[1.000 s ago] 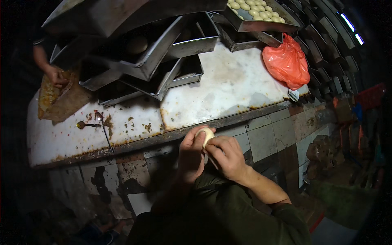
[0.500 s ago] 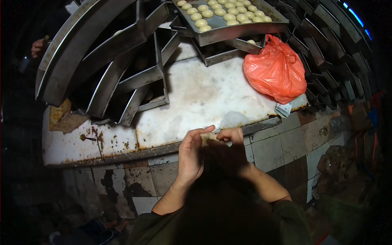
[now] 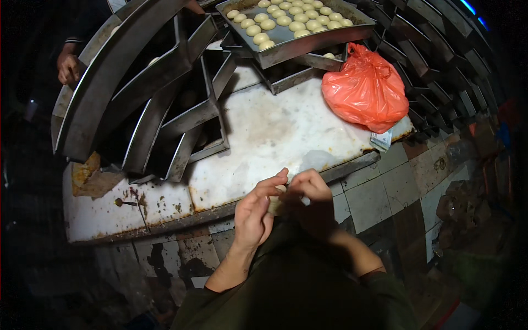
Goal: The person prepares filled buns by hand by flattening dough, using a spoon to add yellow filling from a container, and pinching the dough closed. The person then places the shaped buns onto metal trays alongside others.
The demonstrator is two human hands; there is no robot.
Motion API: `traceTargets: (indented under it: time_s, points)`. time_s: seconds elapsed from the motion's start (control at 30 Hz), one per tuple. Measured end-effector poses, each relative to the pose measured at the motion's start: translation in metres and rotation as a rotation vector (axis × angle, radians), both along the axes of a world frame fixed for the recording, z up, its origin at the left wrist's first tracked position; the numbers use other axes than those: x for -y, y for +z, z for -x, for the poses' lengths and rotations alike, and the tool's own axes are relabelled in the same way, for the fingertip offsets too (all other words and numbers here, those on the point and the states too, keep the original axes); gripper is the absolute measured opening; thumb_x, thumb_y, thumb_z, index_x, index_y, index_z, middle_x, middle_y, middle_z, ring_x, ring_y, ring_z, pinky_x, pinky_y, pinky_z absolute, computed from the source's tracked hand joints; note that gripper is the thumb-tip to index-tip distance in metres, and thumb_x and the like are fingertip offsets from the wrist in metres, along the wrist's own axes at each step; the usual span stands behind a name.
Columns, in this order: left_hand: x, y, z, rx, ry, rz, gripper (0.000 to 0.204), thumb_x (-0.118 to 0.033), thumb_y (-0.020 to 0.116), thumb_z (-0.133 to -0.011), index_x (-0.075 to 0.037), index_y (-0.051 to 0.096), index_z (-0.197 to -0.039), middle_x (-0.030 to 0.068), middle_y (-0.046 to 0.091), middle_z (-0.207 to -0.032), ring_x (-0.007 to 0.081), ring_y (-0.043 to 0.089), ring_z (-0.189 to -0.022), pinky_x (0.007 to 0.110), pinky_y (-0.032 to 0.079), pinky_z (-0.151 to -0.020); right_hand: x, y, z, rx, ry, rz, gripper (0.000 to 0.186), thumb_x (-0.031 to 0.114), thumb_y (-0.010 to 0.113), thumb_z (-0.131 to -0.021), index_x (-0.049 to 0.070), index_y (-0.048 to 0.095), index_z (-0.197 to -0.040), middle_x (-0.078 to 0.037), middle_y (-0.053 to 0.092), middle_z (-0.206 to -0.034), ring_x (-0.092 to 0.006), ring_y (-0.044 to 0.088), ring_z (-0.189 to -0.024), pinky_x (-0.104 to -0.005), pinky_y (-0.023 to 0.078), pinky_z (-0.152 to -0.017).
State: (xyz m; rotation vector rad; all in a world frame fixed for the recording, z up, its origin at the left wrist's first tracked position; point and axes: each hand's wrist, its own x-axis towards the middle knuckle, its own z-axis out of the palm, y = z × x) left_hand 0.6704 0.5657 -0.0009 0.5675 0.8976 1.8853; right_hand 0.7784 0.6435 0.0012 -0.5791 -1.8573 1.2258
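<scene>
My left hand (image 3: pixel 252 217) is closed around a pale piece of dough (image 3: pixel 276 204), mostly hidden by its fingers and by shadow. My right hand (image 3: pixel 312 195) has its fingers curled onto the same piece from the right, partly in dark shadow. Both are held just off the front edge of the stained white worktop (image 3: pixel 258 126). On the worktop's left part lie a small spoon-like utensil (image 3: pixel 125 202) and a thin dark rod (image 3: pixel 142 214), beside a soiled board or box (image 3: pixel 96 176).
Stacked metal trays (image 3: pixel 187 118) crowd the left, a co-worker's hand (image 3: pixel 68 69) on one. At the back sits a tray of pale dough balls (image 3: pixel 301 43), with a red plastic bag (image 3: pixel 364 91) to its right. More stacked pans (image 3: pixel 440 60) line the right, above a tiled floor (image 3: pixel 368 198).
My hands keep turning the dough, which is now more covered by fingers and shadow. The view has swung, showing more of the dough-ball tray. The co-worker's hand has shifted along the left trays.
</scene>
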Motion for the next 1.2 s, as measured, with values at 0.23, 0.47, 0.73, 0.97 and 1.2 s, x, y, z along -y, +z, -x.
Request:
traceTargets:
  time_s: [0.23, 0.47, 0.73, 0.97, 1.2]
  points:
    - [0.087, 0.003, 0.066, -0.709, 0.028, -0.088, 0.036, -0.009, 0.053, -0.080, 0.007, 0.052, -0.112, 0.0232, 0.040, -0.129, 0.0338, 0.031, -0.129, 0.044, 0.028, -0.105, 0.089, -0.003, 0.061, -0.148, 0.224, 0.196, 0.021, 0.004, 0.067, -0.077, 0.003, 0.056, -0.095, -0.009, 0.056, -0.083, -0.0152, 0.056, -0.071, -0.0223, 0.045, -0.058]
    - [0.167, -0.010, 0.121, -0.117, 0.103, 0.179, 0.025, -0.019, 0.050, -0.092, 0.005, 0.059, -0.091, 0.0211, 0.059, -0.107, 0.0282, 0.050, -0.112, 0.039, 0.040, -0.095, 0.178, -0.009, 0.124, 0.041, 0.007, -0.224, 0.032, -0.007, 0.071, -0.065, 0.001, 0.057, -0.093, -0.009, 0.051, -0.090, -0.0181, 0.054, -0.079, -0.0282, 0.046, -0.069]
    - [0.201, -0.018, 0.148, -0.189, 0.004, -0.214, 0.022, -0.005, 0.057, -0.083, -0.002, 0.053, -0.105, 0.0146, 0.052, -0.106, 0.0292, 0.044, -0.116, 0.040, 0.039, -0.097, 0.207, 0.008, 0.136, 0.126, 0.271, 0.193, 0.019, 0.000, 0.070, -0.074, -0.002, 0.056, -0.086, -0.008, 0.052, -0.085, -0.0125, 0.052, -0.066, -0.0224, 0.043, -0.058]
    - [0.190, -0.019, 0.138, 0.098, 0.065, -0.063, 0.024, -0.016, 0.047, -0.093, 0.002, 0.049, -0.109, 0.0189, 0.047, -0.118, 0.0272, 0.048, -0.110, 0.040, 0.039, -0.097, 0.196, 0.008, 0.146, 0.107, -0.052, -0.321, 0.020, 0.001, 0.071, -0.071, -0.002, 0.055, -0.082, -0.013, 0.052, -0.092, -0.0220, 0.053, -0.072, -0.0286, 0.045, -0.064]
    - [0.143, -0.008, 0.128, -0.476, -0.070, -0.105, 0.029, -0.018, 0.051, -0.092, 0.003, 0.055, -0.110, 0.0248, 0.044, -0.127, 0.0305, 0.042, -0.122, 0.038, 0.037, -0.099, 0.141, 0.001, 0.115, 0.000, 0.065, -0.198, 0.031, -0.004, 0.065, -0.074, 0.001, 0.056, -0.102, -0.012, 0.055, -0.089, -0.0227, 0.055, -0.075, -0.0282, 0.045, -0.067]
